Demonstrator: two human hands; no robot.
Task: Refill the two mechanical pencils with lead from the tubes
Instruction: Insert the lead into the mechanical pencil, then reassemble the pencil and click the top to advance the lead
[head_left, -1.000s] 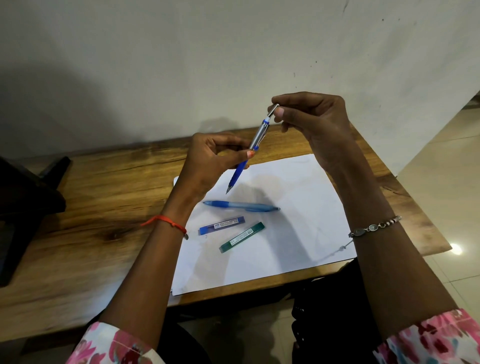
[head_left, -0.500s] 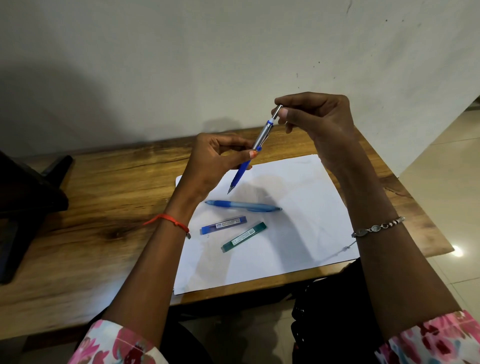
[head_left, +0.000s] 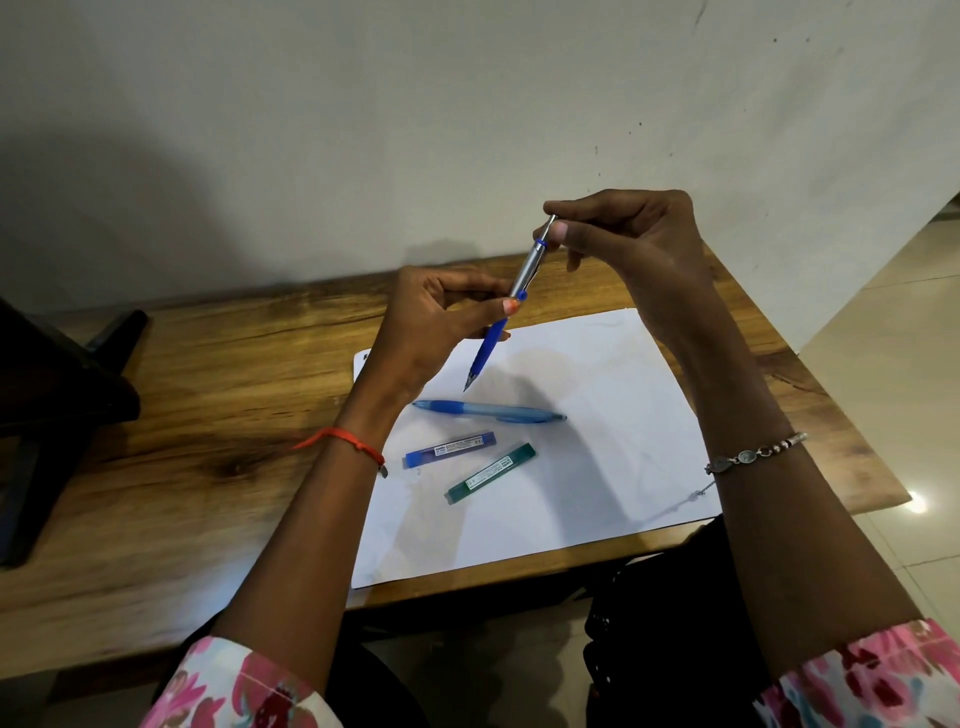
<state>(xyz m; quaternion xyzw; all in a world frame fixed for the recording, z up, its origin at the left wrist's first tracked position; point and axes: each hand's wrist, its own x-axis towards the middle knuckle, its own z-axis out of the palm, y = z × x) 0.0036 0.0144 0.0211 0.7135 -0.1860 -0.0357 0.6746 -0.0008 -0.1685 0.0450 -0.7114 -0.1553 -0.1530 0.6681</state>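
The left hand (head_left: 431, 322) pinched the silver-and-blue mechanical pencil (head_left: 511, 299) at the middle of its barrel, thumb and fingers closed around it where the silver upper half met the blue grip. The pencil was held in the air, tilted, its metal tip pointing down and toward the person, its cap end up and away. The right hand (head_left: 631, 244) was pinched on that upper end, forefinger and thumb pressed on the thin metal cap, the other fingers curled loosely behind. Below both hands lay a white sheet of paper (head_left: 613, 415) on a wooden table (head_left: 208, 395). On the sheet, just under the left hand and the raised pencil's tip, a second, translucent blue mechanical pencil (head_left: 488, 410) lay flat, its tip toward the left wrist. Nearer the person than that pencil lay a blue lead tube (head_left: 450, 449), close beside the left wrist, and a green lead tube (head_left: 491, 473) just to its right, the two apart from each other. An orange thread (head_left: 343, 439) circled the left wrist and a beaded bracelet (head_left: 756, 453) the right.
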